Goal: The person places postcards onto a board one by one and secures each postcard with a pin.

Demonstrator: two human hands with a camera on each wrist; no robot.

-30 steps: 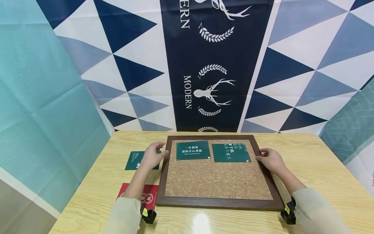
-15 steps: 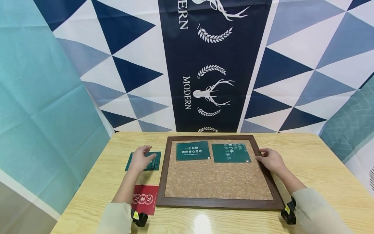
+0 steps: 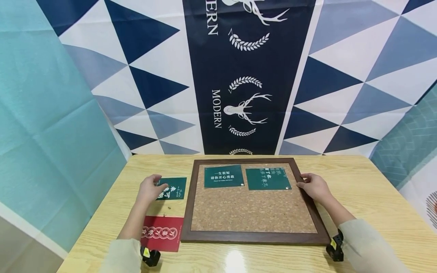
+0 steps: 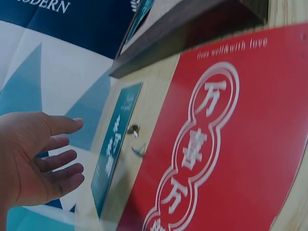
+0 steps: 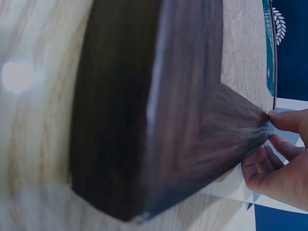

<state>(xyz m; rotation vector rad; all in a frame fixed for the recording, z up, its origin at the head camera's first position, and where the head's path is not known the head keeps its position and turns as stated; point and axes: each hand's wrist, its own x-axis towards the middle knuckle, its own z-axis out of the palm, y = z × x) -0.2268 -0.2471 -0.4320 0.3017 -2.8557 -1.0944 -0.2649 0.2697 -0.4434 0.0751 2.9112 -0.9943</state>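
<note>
A cork board (image 3: 252,212) in a dark brown wooden frame lies on the table. Its upper part bears two green cards with white print, a left card (image 3: 223,181) and a right card (image 3: 268,184), each with a pin at its lower right corner. My right hand (image 3: 315,187) grips the frame's right side, thumb on top and fingers along the outer edge, as the right wrist view shows. Left of the board, my left hand (image 3: 149,189) hovers with relaxed fingers and holds nothing. It partly hides a loose green card (image 3: 177,185) on the table.
A red card (image 3: 162,232) with white lettering lies nearer, beside the frame's left side. Two small pins, one of them a brass-coloured pin (image 4: 134,129), sit between the loose cards. A patterned cloth (image 3: 246,76) hangs behind the table.
My left hand has left the frame's left side and moved left over the loose green card, uncovering more of it and the red card. My right hand has stayed on the frame.
</note>
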